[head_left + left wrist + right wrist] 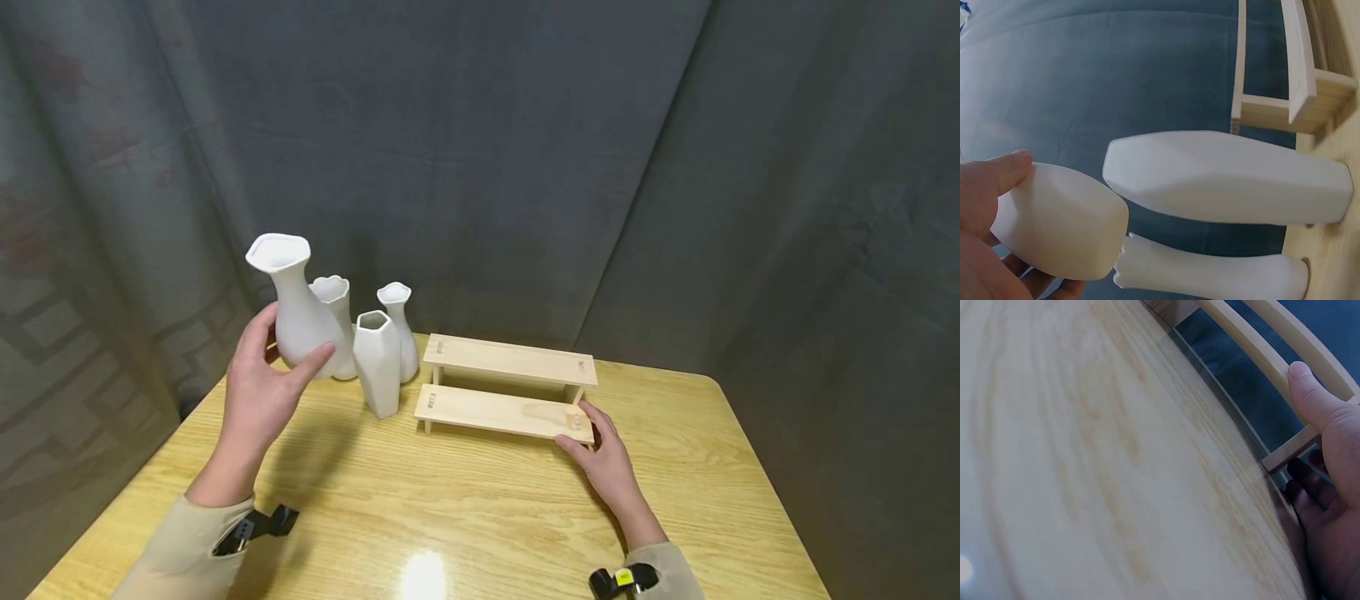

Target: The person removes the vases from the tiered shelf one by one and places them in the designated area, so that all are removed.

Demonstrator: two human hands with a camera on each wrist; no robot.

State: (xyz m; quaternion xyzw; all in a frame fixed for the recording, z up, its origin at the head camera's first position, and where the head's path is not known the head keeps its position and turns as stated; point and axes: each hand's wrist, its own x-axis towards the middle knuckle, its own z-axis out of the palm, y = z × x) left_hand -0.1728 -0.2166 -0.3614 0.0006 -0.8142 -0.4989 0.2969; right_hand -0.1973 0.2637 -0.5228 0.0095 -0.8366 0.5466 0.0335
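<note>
My left hand [258, 387] grips a white vase [300, 321] with a flared mouth by its round belly, thumb on the near side and fingers behind. The vase is held upright above the table, its lower body also showing in the left wrist view [1063, 219]. My right hand [609, 458] holds the right end of a two-step wooden stand [502, 414], thumb on the front edge of the lower board. In the right wrist view, the thumb [1310, 390] touches the board and the other fingers curl beside the leg, partly in shadow.
Beside the held vase stand a faceted white vase [377, 367], a slim-necked one [405, 337] and a scalloped-rim one [341, 308], partly hidden. All are on the wooden table [450, 500], left of the stand. A grey curtain [450, 167] hangs behind.
</note>
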